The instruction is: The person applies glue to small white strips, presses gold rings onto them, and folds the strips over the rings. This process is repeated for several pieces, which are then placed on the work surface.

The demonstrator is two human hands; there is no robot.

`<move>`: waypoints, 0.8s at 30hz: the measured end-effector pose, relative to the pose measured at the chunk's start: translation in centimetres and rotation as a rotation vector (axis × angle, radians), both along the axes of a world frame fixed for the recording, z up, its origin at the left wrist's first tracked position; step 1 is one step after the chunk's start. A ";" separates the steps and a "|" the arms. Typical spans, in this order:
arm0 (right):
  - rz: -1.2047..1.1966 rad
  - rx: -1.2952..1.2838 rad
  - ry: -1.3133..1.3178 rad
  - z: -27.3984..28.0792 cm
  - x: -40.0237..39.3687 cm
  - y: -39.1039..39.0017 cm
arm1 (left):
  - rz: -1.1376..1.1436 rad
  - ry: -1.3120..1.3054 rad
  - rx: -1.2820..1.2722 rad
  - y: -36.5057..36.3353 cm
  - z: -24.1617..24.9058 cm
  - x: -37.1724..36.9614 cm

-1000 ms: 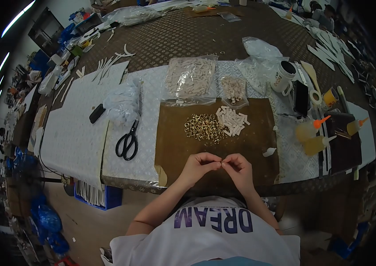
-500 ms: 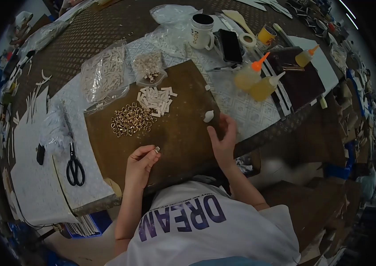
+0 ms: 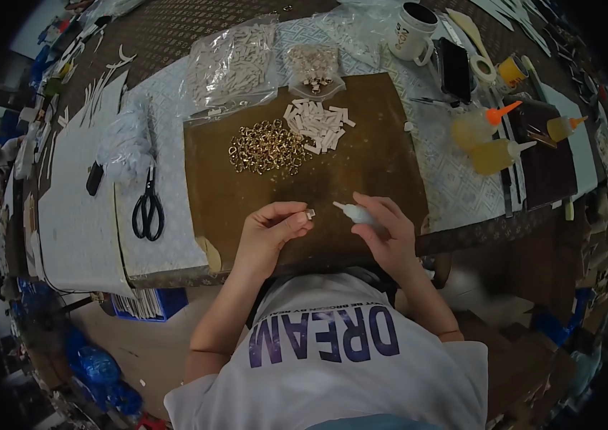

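Hands at the near edge of the brown mat (image 3: 361,161): from my remote view, the left hand (image 3: 269,231) pinches a small metal-and-white piece (image 3: 310,213) between thumb and forefinger, held just above the mat, while the right hand (image 3: 383,228) is curled around a small white squeeze bottle (image 3: 353,212), its nozzle pointing left at the piece and close to it but apart. I judge one piece to be in work, with gluing about to be done on it; I see no finished pieces set aside that I can tell apart. Beyond the hands, a heap of gold rings (image 3: 267,146) and, just beside it, a pile of white strips (image 3: 320,125) lie on the mat, both large, so most of the stock looks untouched. Farther out on the worktop (image 3: 175,179) are a bag of white strips (image 3: 231,63), a smaller bag of fittings (image 3: 312,67), scissors (image 3: 148,208) to the left, and three orange-capped glue bottles (image 3: 494,140) to the right.
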State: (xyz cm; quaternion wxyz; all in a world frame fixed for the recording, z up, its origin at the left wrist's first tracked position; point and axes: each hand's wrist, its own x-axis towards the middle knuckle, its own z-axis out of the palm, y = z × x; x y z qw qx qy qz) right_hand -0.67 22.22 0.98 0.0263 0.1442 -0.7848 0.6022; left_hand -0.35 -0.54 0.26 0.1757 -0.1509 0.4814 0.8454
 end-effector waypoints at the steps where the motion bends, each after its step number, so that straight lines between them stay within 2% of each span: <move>1: 0.009 0.036 0.065 -0.1 0.0 -0.1 | 0.005 -0.003 -0.008 0.0 0.1 0.1; 5: 0.018 0.085 0.161 0.4 0.3 -1.0 | 0.004 0.016 -0.049 0.0 0.6 0.3; 24: 0.054 0.297 0.199 2.0 0.6 -1.5 | -0.027 0.179 -0.241 0.2 -0.2 0.7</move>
